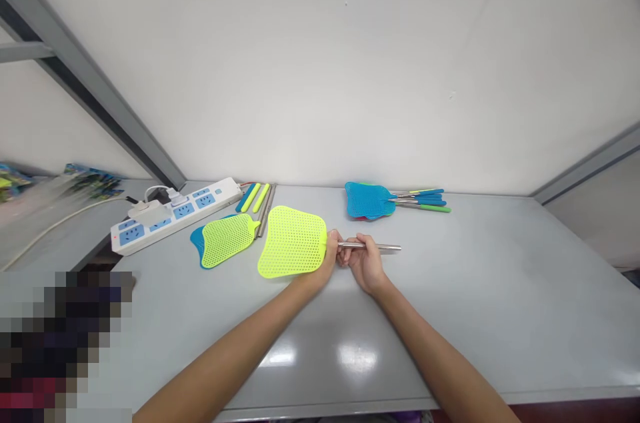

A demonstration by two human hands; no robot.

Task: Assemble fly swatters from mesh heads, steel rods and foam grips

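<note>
Between my two hands is a fly swatter with a yellow perforated head (294, 241) and a bare metal rod (390, 247). My left hand (331, 256) is closed around the neck where the head meets the rod. Closed on the rod, my right hand (367, 264) grips it a little farther right, and the rod's end sticks out past the fingers. To the left lie another yellow swatter head (229, 240) over a blue one (198, 246), loose metal rods (266, 211), yellow grips (261, 198) and a blue grip (246, 198).
Several swatters with coloured grips (434, 200) lie stacked at the back, a blue head (369, 200) on top. A white power strip (173, 219) with plugged-in adapters runs along the left. Plastic-wrapped items (75, 193) lie beyond the grey frame post (100, 83). The lower left is pixelated.
</note>
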